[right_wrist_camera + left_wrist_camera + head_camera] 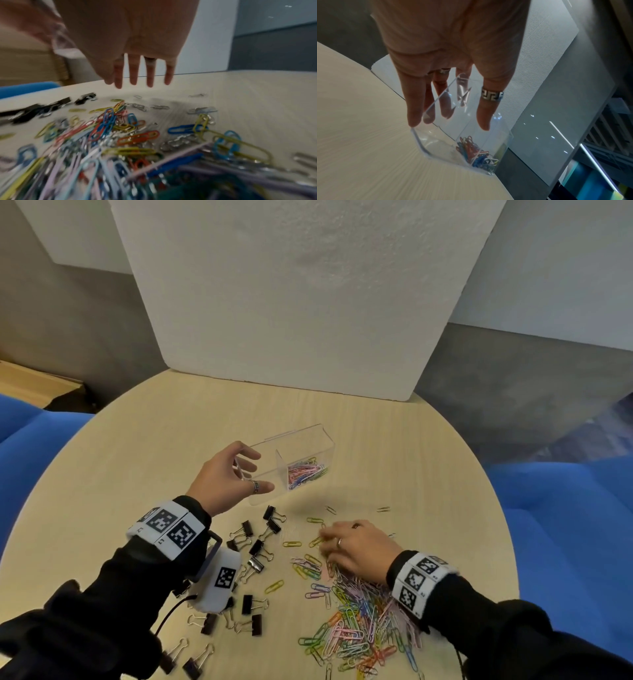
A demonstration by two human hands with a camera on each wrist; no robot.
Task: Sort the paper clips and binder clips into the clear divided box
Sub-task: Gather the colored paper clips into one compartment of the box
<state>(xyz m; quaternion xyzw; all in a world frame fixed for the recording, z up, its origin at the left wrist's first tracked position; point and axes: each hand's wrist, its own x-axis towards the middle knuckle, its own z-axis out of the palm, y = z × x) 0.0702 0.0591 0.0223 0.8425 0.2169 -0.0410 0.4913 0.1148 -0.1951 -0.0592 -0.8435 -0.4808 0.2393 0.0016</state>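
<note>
At the left of the round table [137,440], black binder clips [255,547] are scattered beside and under the left forearm, none of them in the clear divided box [301,446]. The box is gripped at its near-left end by the left hand [227,477], fingers [414,108] on the outer wall and thumb on the other side, with coloured clips seen in only 1 of its 2 compartments, the right one. Further right, the paper clips [356,621] are heaped on the table, and the right hand [356,546] is held palm-down over the heap's far edge with its fingers [133,70] spread straight, nothing grasped.
</note>
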